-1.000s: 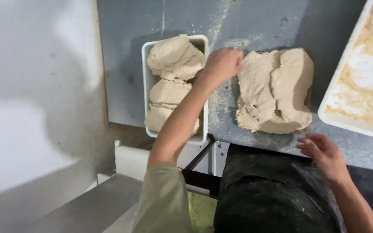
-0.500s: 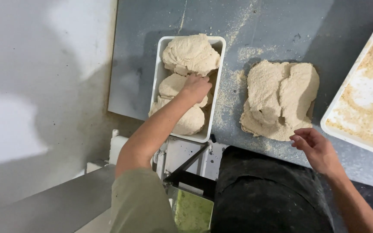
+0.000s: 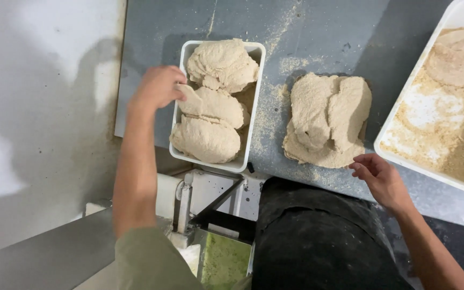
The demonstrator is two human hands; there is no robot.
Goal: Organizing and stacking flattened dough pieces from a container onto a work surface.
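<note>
Head view: the left hand is curling its fingers over the left rim of the small tray, with the fingertips touching the middle piece of dough there; it is not lifting any piece clear. The tray is sitting on the grey desk near its front edge, with its near end overhanging a little. Three breaded pieces are lying in it one behind the other, filling it almost from end to end, so there is little room left for more.

The right hand is hovering loosely open, fingers slightly bent, holding nothing, just at the near edge of the stack of flat breaded pieces. That stack is lying directly on the desk to the right of the tray, apart from it, with crumbs scattered around and between them. At least two or three pieces are lying in it, overlapping; the exact count cannot be told.

At the right edge a big tray of crumbs is holding one more piece at its far end, half buried in coating.

Judging by this, the work is looking well advanced: the small tray is nearly full, while the stack on the desk and the piece in the crumbs are still waiting outside it.
</note>
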